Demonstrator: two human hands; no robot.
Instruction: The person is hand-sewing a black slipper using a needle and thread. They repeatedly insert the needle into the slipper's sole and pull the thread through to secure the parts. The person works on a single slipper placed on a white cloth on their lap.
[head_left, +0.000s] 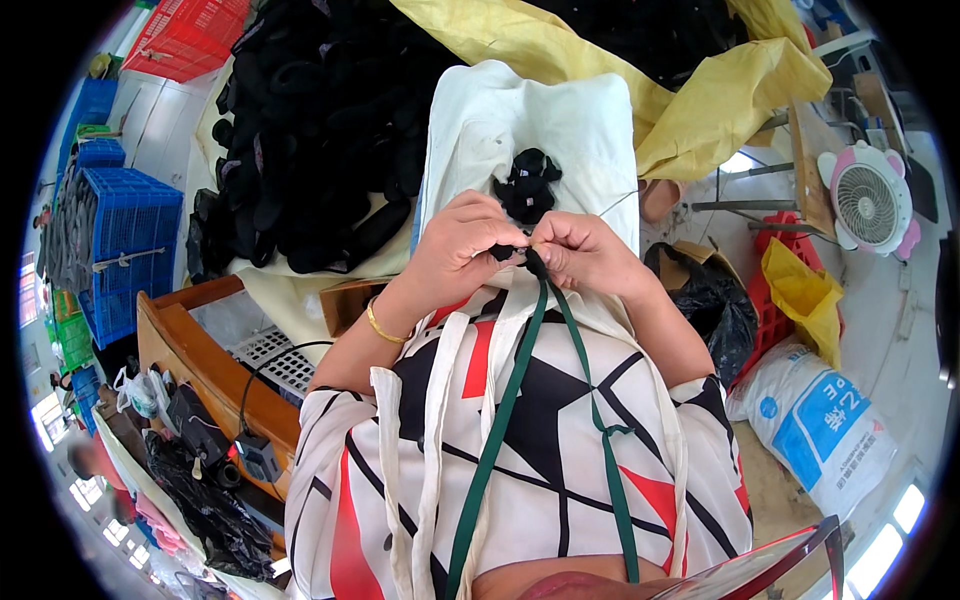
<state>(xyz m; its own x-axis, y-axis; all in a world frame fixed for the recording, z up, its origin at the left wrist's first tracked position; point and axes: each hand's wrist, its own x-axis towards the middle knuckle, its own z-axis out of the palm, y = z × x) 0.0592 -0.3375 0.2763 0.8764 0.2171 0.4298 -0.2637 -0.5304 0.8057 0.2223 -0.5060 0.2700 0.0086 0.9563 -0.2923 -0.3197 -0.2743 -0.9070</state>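
My left hand (462, 250) and my right hand (588, 252) meet close together in front of my chest. Both pinch a small black fabric piece (512, 254), mostly covered by my fingers. Just beyond them, a bunched black fabric bundle (527, 188) with a small pale tag lies on a white cloth-covered surface (590, 115). A thin dark line (618, 202), too fine to identify, slants up from beside my right hand. Two dark green straps (497, 440) and several off-white straps hang down my patterned top.
A large heap of black fabric pieces (310, 130) spreads at the far left, beside yellow sheeting (700, 130). Left stand a wooden drawer unit (215, 385) and blue crates (130, 250). On the right are a pink-and-white fan (870, 200), a black bag (710, 310) and a white sack (820, 425).
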